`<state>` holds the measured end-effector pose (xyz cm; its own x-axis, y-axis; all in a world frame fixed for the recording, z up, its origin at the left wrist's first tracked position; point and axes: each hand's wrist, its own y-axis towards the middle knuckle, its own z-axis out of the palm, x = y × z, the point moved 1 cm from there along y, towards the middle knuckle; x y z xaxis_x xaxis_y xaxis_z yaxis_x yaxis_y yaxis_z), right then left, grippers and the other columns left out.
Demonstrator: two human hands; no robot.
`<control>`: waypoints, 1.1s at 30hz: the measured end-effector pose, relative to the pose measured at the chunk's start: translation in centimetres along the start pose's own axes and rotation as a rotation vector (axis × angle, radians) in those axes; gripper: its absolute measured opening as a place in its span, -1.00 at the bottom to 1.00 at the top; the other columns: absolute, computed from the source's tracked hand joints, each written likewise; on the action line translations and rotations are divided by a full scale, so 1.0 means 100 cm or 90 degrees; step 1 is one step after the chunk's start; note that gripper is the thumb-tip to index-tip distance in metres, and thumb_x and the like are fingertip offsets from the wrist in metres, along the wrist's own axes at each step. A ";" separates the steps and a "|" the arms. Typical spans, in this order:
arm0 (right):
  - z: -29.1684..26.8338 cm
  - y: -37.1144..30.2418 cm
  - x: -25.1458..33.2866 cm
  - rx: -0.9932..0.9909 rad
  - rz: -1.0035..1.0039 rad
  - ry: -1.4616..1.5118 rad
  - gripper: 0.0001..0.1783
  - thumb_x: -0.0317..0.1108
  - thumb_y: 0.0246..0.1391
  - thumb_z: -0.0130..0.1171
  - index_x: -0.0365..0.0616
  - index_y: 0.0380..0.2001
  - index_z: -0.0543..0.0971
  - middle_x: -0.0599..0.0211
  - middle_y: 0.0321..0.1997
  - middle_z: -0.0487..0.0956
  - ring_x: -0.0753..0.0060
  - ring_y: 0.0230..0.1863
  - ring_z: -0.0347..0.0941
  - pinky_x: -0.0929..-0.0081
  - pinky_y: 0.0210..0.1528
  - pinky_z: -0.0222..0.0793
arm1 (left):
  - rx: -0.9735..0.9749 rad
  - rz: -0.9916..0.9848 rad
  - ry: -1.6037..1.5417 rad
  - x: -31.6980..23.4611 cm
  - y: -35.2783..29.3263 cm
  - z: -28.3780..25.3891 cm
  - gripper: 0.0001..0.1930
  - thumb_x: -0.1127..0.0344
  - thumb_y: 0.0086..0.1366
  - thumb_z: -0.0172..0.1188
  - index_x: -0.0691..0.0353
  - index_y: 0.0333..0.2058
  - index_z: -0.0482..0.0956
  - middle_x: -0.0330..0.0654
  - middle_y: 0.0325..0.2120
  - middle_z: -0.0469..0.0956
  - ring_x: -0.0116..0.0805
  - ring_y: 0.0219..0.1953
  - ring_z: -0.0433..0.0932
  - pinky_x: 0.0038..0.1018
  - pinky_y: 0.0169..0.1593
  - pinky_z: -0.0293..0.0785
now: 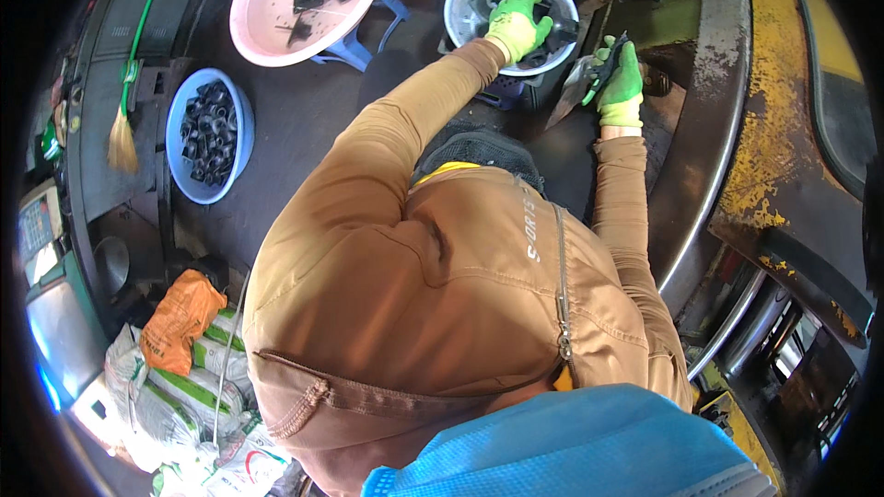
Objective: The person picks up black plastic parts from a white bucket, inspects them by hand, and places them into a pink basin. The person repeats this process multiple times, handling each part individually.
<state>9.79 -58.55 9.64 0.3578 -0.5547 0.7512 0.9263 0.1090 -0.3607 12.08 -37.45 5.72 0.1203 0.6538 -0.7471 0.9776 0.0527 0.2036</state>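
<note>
A blue face mask [571, 451] fills the lower edge, nearest the camera, and above it spreads the person's brown jacket [387, 304], with both sleeves reaching away from the body. Both hands wear green gloves.

The left hand [518, 26] reaches into a pale blue basin [448, 20] and lies over the black parts [558, 35] there, its fingers bent; their tips are hidden, so I cannot tell whether they grip a part. The right hand [623, 83] is closed on a thin dark piece [606, 70], pinched between thumb and fingers, to the right of the basin and apart from it. The piece's long axis slants from far right to near left. Just to its left is a grey, pointed thing [571, 92], too unclear to name.

From the right hand, the basin lies to the left and a little farther from the body; the left hand is the nearer one to its black parts, being already among them.

Farther left, a pink basin [253, 28] on a blue stool [348, 53] holds a few dark pieces with flat faces, and a deeper blue tub [175, 133] holds many small black pieces.
</note>
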 end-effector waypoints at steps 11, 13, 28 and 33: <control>0.005 0.001 0.000 0.077 0.014 0.030 -0.63 -0.12 0.30 -0.09 -0.12 0.01 0.47 0.28 -0.32 0.54 0.31 -0.34 0.46 0.38 -0.29 0.38 | 0.363 0.234 0.505 -0.021 0.046 0.060 -0.30 0.00 0.07 0.26 -0.03 0.22 0.34 -0.09 0.18 0.37 0.04 0.30 0.16 0.16 0.32 -0.19; 0.008 -0.001 0.000 0.080 0.000 0.033 -0.61 -0.13 0.29 -0.06 -0.15 0.03 0.45 0.27 -0.31 0.54 0.30 -0.32 0.46 0.40 -0.25 0.38 | 0.374 0.265 0.531 -0.023 0.049 0.062 -0.27 0.00 0.02 0.32 -0.01 0.20 0.35 -0.10 0.17 0.36 0.01 0.28 0.18 0.10 0.34 -0.17; 0.046 -0.045 0.012 0.367 -0.021 0.220 -0.45 -0.14 0.30 -0.07 -0.31 0.20 0.30 0.27 -0.28 0.48 0.35 -0.30 0.38 0.38 -0.17 0.34 | 0.027 0.002 -0.546 -0.072 -0.009 -0.129 -0.50 0.43 0.05 0.36 0.31 0.00 0.46 -0.13 -0.10 0.56 -0.39 -0.13 0.56 -0.51 -0.05 0.53; 0.084 -0.073 -0.008 0.202 -0.266 -0.270 -0.57 -0.40 0.23 0.08 -0.21 0.16 0.39 0.33 -0.22 0.60 0.50 -0.32 0.54 0.50 -0.24 0.51 | -0.001 0.099 -0.487 -0.124 -0.053 -0.155 -0.49 0.41 -0.03 0.44 0.24 -0.04 0.52 -0.19 -0.14 0.57 -0.42 -0.12 0.54 -0.47 0.01 0.48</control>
<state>3.70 -52.02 16.31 -0.0826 -0.2377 0.9678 0.9637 0.2284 0.1384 2.75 -34.10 23.73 0.3423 -0.0479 -0.9384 0.9395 0.0049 0.3425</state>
